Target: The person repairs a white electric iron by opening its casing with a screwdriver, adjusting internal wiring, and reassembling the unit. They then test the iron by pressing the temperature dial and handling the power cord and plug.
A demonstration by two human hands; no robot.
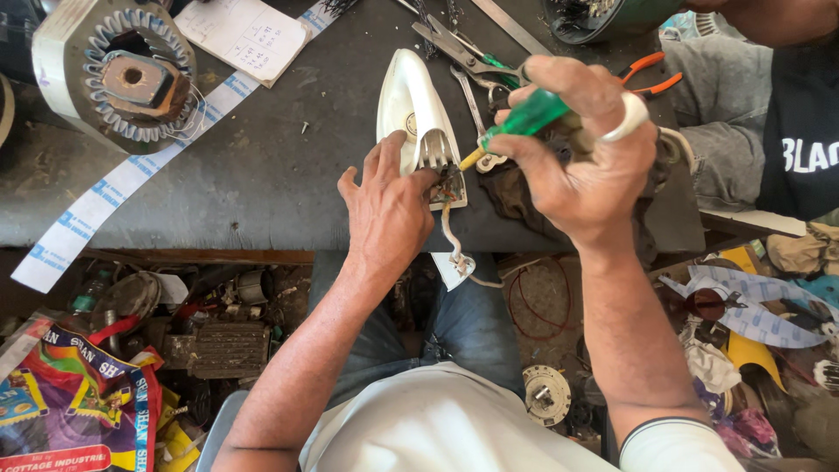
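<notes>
Cluttered and dusty, the dark grey workbench [288, 175] fills the upper part of the view, with scrap parts, wire and printed bags heaped on the floor below its front edge. At the bench's near edge lies a white clothes iron [409, 105], its pointed nose away from the person and its opened rear end facing them, where a metal terminal piece and thin wires show. The left hand [389, 205] rests on that rear end, fingers spread and curled lightly against the casing; it seems to steady the iron rather than grasp it, though the fingertips are partly hidden. The right hand [585, 149] is closed firmly around a green-handled screwdriver [524, 118], whose yellow-tipped shaft points down-left into the iron's terminals just beside the left fingertips. A white cord [450, 240] hangs from the iron's rear over the bench edge. Behind the iron lie metal scissors [459, 48] and orange-handled pliers [651, 74]. At far left sits 1 motor stator [118, 74] with copper windings, a sheet of paper [245, 35] near it, and a long white-and-blue strip [131, 175] running diagonally across the bench. Another person's arm [721, 83] rests at upper right.
</notes>
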